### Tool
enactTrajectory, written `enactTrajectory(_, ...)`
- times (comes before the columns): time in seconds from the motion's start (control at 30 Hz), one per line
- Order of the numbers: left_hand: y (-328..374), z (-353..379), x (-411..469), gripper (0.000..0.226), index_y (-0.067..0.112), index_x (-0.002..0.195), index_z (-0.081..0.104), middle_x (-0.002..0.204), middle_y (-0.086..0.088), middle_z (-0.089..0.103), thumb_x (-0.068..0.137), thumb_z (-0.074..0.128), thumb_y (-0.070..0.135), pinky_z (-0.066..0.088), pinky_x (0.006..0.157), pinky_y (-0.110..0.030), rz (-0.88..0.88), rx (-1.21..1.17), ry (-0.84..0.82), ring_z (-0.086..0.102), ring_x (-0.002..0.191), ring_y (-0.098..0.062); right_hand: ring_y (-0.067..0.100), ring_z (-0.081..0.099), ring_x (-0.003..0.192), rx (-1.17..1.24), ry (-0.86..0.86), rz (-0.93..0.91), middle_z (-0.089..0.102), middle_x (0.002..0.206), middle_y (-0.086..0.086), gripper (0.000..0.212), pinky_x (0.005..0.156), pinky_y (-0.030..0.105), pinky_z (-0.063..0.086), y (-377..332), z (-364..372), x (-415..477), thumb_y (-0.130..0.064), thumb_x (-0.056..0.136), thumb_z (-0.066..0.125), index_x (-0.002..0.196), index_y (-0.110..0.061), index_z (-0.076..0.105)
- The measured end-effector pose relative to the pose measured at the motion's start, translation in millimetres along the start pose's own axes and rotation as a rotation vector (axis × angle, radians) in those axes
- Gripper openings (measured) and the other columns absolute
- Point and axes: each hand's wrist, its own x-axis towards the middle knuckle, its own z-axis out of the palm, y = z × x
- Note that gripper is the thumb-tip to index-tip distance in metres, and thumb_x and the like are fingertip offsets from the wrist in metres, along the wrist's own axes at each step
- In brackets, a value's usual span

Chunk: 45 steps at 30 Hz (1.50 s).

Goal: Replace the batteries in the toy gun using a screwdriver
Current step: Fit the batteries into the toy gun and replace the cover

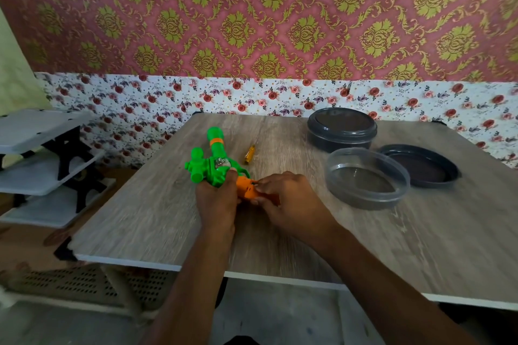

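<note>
Honestly, my worry here is small parts. My left hand [217,204] is wrapped round the green body of the toy gun [215,165], which lies on the tabletop [157,204] with its muzzle pointing away from me. My right hand [288,202] is curled in at the gun's near end, fingertips pinching the orange grip [246,190]. If a cover or a screw comes loose under those fingers, it could roll off the near edge, which is close behind the gun. The left hand's hold also sits far back on the body, so a hard pry at the grip could twist the gun out of it.

The screwdriver [249,154] lies just beyond the gun on its right, touching neither hand. If the cover is screwed down, working it with bare fingers risks snapping a plastic tab.

Much is hidden from me. My right fingers cover the grip's top face, so I cannot tell whether the compartment is open, closed or holds anything. I see no batteries and no loose screw. To the gun's right, the clear tub [367,179] looks empty but its wall blurs the inside, and the closed dark tub [342,129] beyond it shows nothing of its contents. A dark lid [420,165] lies farther right.
</note>
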Motion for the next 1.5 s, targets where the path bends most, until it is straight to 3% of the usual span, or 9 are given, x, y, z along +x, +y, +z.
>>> enactTrajectory(0.2,8,0,0,0.012,0.013,0.108,0.069,0.089,-0.009,0.074,0.097,0.066,0.016,0.058,0.064,-0.035,-0.083,-0.152,-0.047,0.073,0.077,-0.023,0.021,0.061,0.117,0.030,0.045,0.068,0.068,0.129,0.001,0.034,0.103,0.039,0.050,-4,1,2,-0.036,0.089,0.069,0.117,-0.018,0.077)
enactTrajectory(0.3,11,-2,-1,0.024,0.008,0.121,0.065,0.095,-0.010,0.075,0.098,0.065,0.018,0.058,0.061,-0.031,-0.141,-0.224,-0.057,0.074,0.076,-0.019,0.019,0.055,0.129,0.077,0.074,0.123,0.057,0.144,0.007,0.035,0.103,0.018,0.038,-8,1,3,-0.032,0.090,0.075,0.122,-0.019,0.075)
enactTrajectory(0.47,11,-4,0,0.039,0.006,0.133,0.059,0.114,-0.019,0.073,0.097,0.066,0.020,0.062,0.064,-0.034,-0.161,-0.244,-0.034,0.074,0.090,-0.026,0.015,0.064,0.112,0.143,0.061,0.143,0.070,0.127,0.006,0.034,0.086,-0.009,0.027,-14,-4,3,-0.029,0.090,0.076,0.123,-0.018,0.075)
enactTrajectory(0.73,12,-2,-2,0.031,0.005,0.124,0.065,0.100,-0.014,0.077,0.098,0.066,0.022,0.061,0.062,-0.032,-0.141,-0.230,-0.052,0.076,0.084,-0.022,0.019,0.064,0.120,0.121,0.075,0.100,0.070,0.130,0.010,0.035,0.090,-0.009,0.023,-10,-9,3,-0.025,0.089,0.078,0.123,-0.017,0.074)
enactTrajectory(0.93,13,-2,-2,0.013,0.014,0.109,0.065,0.103,-0.015,0.074,0.098,0.066,0.020,0.063,0.074,-0.047,-0.160,-0.244,-0.039,0.075,0.097,-0.031,0.023,0.068,0.106,0.062,0.046,0.067,0.076,0.113,0.011,0.026,0.092,0.015,0.042,-7,-3,7,-0.016,0.091,0.073,0.116,-0.010,0.078)
enactTrajectory(1.1,13,-3,-1,0.014,0.016,0.111,0.064,0.111,-0.019,0.072,0.098,0.065,0.021,0.063,0.075,-0.048,-0.168,-0.236,-0.034,0.073,0.101,-0.032,0.007,0.065,0.104,0.198,0.061,0.258,0.076,0.113,0.000,0.025,0.079,-0.006,0.035,-5,1,16,-0.015,0.084,0.080,0.108,-0.017,0.081)
enactTrajectory(1.3,13,-4,-1,0.012,0.014,0.112,0.063,0.104,-0.015,0.074,0.100,0.063,0.016,0.063,0.071,-0.045,-0.173,-0.259,-0.023,0.074,0.095,-0.028,0.005,0.063,0.107,0.295,0.018,0.372,0.076,0.107,-0.006,0.019,0.072,0.001,0.039,0,1,29,-0.021,0.077,0.086,0.095,-0.025,0.083)
enactTrajectory(1.4,16,-5,-2,0.013,0.017,0.113,0.060,0.101,-0.011,0.073,0.100,0.062,0.014,0.063,0.073,-0.046,-0.198,-0.312,-0.016,0.074,0.090,-0.024,0.003,0.067,0.106,0.365,0.035,0.300,0.078,0.109,-0.006,0.017,0.082,0.008,0.044,6,-9,27,-0.028,0.087,0.080,0.103,-0.025,0.083)
enactTrajectory(1.5,17,-5,-1,0.015,0.025,0.107,0.058,0.104,-0.007,0.071,0.100,0.062,0.012,0.060,0.076,-0.049,-0.201,-0.339,-0.031,0.073,0.092,-0.023,0.005,0.068,0.109,0.347,0.140,0.281,0.077,0.115,-0.002,0.019,0.090,0.012,0.047,19,-18,19,-0.016,0.097,0.069,0.111,-0.021,0.080)
